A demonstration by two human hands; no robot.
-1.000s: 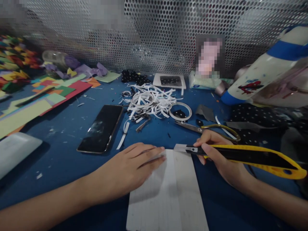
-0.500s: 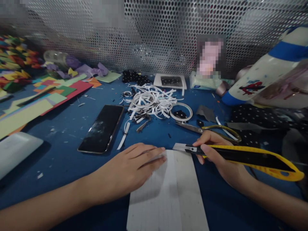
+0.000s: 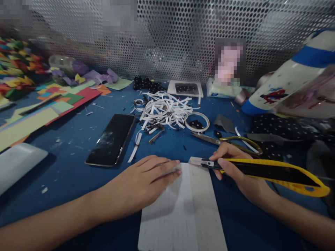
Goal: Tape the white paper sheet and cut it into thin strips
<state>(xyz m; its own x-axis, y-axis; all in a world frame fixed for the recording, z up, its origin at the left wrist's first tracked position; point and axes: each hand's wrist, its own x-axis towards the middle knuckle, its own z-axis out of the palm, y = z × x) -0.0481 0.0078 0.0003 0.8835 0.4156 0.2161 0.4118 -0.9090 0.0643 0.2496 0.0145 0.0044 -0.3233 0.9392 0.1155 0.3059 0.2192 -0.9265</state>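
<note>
On the table (image 3: 65, 170), sheet (image 3: 183, 209) under flattened left hand (image 3: 143, 181), fingers loosely together; cutter (image 3: 277, 174) pinched between thumb and fingers of right hand (image 3: 243, 178), blade (image 3: 195, 160) at sheet's far edge, contact unclear.

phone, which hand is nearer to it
Left. The left hand, fingers on the board, is just below and right of the phone; the right hand, holding the cutter, is well off to the right.
</note>
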